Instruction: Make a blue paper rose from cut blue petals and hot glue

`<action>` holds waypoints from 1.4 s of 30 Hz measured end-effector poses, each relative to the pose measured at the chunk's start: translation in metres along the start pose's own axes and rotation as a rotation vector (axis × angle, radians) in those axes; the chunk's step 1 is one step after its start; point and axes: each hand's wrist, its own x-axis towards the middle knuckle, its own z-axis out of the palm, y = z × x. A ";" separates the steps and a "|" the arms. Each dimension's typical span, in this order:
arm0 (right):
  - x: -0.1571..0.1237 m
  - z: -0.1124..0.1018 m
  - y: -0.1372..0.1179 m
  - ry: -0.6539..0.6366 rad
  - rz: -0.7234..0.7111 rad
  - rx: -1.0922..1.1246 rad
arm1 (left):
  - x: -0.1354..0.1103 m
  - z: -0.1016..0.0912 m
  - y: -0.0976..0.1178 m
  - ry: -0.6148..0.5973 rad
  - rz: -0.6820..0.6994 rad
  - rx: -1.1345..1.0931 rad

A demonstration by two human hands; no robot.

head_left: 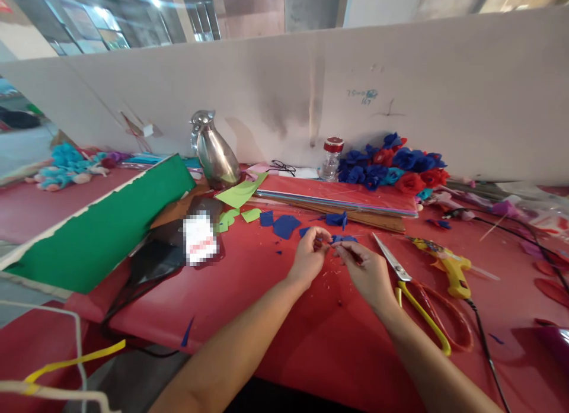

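Note:
My left hand (311,253) and my right hand (368,274) meet above the red tabletop, thumbs and fingers pinched close together. What they pinch is too small to make out. Right behind the fingertips is a blue paper piece (345,239); I cannot tell whether it is held or lies on the table. Farther back are cut blue paper pieces (287,226) and light green paper petals (251,214). Beside my right hand lie large scissors (402,272) with red and yellow handles, blades partly apart. A yellow glue gun (456,272) rests farther right.
A steel jug (216,149), a glass jar with a red lid (332,158) and blue and red paper flowers (391,164) stand along the partition. Stacked coloured sheets (342,195) lie before them. A green board (102,229) leans at left. A black cable (484,342) runs at right.

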 end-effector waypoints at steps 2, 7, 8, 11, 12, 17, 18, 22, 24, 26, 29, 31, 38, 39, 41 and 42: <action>0.000 0.000 0.000 -0.002 -0.004 0.017 | -0.001 0.000 0.000 -0.019 0.046 0.046; 0.000 -0.001 0.001 0.016 -0.024 -0.002 | -0.003 0.000 0.006 -0.132 0.134 0.053; 0.000 -0.001 0.001 0.013 -0.030 -0.004 | -0.004 -0.001 0.007 -0.153 0.129 0.032; -0.001 0.000 0.000 0.004 -0.032 -0.040 | -0.004 -0.001 0.011 -0.192 0.065 -0.034; -0.002 0.000 0.000 -0.003 -0.040 -0.070 | -0.004 -0.001 0.012 -0.182 0.034 -0.067; -0.001 0.003 0.000 -0.067 -0.154 -0.198 | -0.001 -0.003 0.013 -0.099 -0.074 -0.335; -0.001 0.003 0.000 -0.079 -0.164 -0.211 | 0.001 -0.004 0.014 -0.085 -0.087 -0.412; -0.003 0.006 0.003 -0.147 -0.168 -0.283 | 0.012 -0.017 0.021 0.049 -0.084 -0.716; -0.003 0.006 0.004 -0.180 -0.164 -0.316 | 0.017 -0.024 0.026 0.163 -0.022 -0.777; -0.003 0.003 0.003 -0.168 -0.141 -0.336 | 0.021 -0.029 0.028 0.240 0.028 -0.743; 0.002 -0.007 0.001 -0.032 -0.078 -0.306 | 0.022 -0.028 0.025 0.294 0.068 -0.549; 0.005 -0.017 0.000 0.126 -0.049 -0.233 | 0.020 -0.024 0.019 0.334 0.097 -0.398; 0.017 -0.035 0.002 0.440 -0.151 -0.372 | 0.016 -0.019 0.007 0.337 0.148 -0.084; 0.019 -0.036 0.003 0.430 -0.153 -0.389 | 0.016 -0.019 0.007 0.335 0.147 -0.074; 0.021 -0.037 0.006 0.387 -0.100 -0.337 | 0.016 -0.019 0.010 0.334 0.108 -0.096; 0.022 -0.038 0.007 0.367 -0.077 -0.306 | 0.015 -0.018 0.013 0.328 0.077 -0.124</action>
